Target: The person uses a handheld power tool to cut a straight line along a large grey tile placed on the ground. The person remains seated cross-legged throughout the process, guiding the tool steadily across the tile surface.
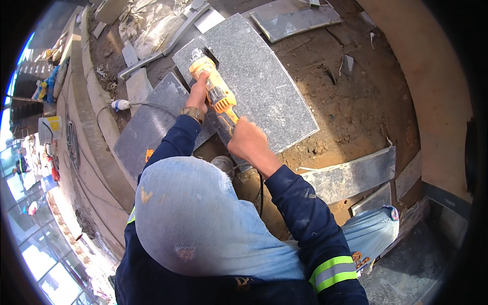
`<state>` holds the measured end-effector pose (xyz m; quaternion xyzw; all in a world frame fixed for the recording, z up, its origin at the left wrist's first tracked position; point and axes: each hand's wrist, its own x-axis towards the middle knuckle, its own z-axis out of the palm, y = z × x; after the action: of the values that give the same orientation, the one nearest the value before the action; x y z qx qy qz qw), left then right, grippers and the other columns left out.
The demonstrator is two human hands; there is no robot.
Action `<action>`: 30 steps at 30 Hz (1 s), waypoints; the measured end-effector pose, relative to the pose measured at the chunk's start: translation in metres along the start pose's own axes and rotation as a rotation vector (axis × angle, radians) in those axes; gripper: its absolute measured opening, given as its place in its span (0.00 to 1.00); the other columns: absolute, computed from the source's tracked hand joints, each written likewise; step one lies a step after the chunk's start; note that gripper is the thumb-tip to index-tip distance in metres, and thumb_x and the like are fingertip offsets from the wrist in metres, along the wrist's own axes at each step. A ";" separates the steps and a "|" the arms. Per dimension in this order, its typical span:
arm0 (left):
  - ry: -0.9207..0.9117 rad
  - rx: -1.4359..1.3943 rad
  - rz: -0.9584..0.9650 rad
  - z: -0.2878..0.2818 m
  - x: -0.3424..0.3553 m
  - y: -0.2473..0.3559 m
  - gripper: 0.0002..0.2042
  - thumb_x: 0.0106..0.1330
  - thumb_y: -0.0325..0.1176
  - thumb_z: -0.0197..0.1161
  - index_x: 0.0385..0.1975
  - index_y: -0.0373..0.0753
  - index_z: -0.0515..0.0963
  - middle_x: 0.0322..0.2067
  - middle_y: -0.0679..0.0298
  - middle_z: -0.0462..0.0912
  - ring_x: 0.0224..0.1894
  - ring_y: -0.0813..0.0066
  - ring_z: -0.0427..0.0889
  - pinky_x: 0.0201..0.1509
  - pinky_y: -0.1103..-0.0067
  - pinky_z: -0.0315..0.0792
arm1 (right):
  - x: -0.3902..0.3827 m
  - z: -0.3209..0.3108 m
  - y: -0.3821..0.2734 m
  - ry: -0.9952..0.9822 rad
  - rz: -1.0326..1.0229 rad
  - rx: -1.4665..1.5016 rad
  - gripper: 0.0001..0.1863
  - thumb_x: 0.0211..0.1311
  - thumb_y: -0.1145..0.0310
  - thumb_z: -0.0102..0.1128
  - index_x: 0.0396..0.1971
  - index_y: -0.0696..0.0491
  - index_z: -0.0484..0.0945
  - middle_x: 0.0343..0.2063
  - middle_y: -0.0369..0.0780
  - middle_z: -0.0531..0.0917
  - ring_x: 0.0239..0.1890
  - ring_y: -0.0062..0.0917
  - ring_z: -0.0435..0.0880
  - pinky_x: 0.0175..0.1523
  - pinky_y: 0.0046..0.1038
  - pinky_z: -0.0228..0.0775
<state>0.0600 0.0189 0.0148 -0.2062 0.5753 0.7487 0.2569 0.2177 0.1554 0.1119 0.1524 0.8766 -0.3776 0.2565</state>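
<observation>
A yellow and grey angle grinder [216, 87] lies over a large dark grey stone slab [269, 86], its metal head pointing up and away. My left hand [200, 93] is closed round the front of its body, thumb on top. Further back, my right hand [248, 141] grips the rear handle. A dark cord hangs below the tool's back end. Whether a disc is fitted or touches the slab cannot be made out. Beneath my left forearm lies a second grey slab [147, 119], partly hidden by the arm.
A stone strip [351, 173] lies at the right on brown soil [366, 112]. Another slab [295, 20] rests at the far side. A white plug connector [120, 105] with a cable lies on the left slab's edge. A white bucket [50, 129] stands far left.
</observation>
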 end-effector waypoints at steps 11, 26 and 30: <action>-0.018 0.002 -0.021 -0.003 -0.003 -0.003 0.21 0.67 0.50 0.58 0.49 0.39 0.75 0.38 0.64 0.84 0.39 0.70 0.84 0.45 0.72 0.79 | -0.010 -0.002 0.001 0.004 0.001 0.044 0.15 0.52 0.73 0.57 0.38 0.64 0.72 0.36 0.59 0.81 0.42 0.54 0.82 0.48 0.47 0.74; -0.052 -0.012 -0.004 -0.008 0.004 0.001 0.25 0.65 0.50 0.61 0.50 0.33 0.75 0.41 0.62 0.83 0.40 0.69 0.83 0.47 0.71 0.76 | 0.000 0.003 -0.001 0.026 -0.024 0.026 0.15 0.51 0.73 0.57 0.38 0.65 0.72 0.35 0.59 0.82 0.41 0.52 0.83 0.47 0.46 0.75; -0.034 0.006 -0.005 -0.009 0.007 0.001 0.26 0.64 0.51 0.61 0.50 0.33 0.75 0.40 0.61 0.83 0.39 0.69 0.83 0.47 0.71 0.76 | 0.002 0.002 -0.004 0.000 -0.008 -0.007 0.17 0.50 0.73 0.59 0.40 0.64 0.72 0.37 0.55 0.82 0.42 0.49 0.84 0.48 0.43 0.75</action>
<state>0.0536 0.0111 0.0088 -0.1940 0.5727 0.7497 0.2690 0.2146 0.1513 0.1122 0.1481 0.8785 -0.3755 0.2556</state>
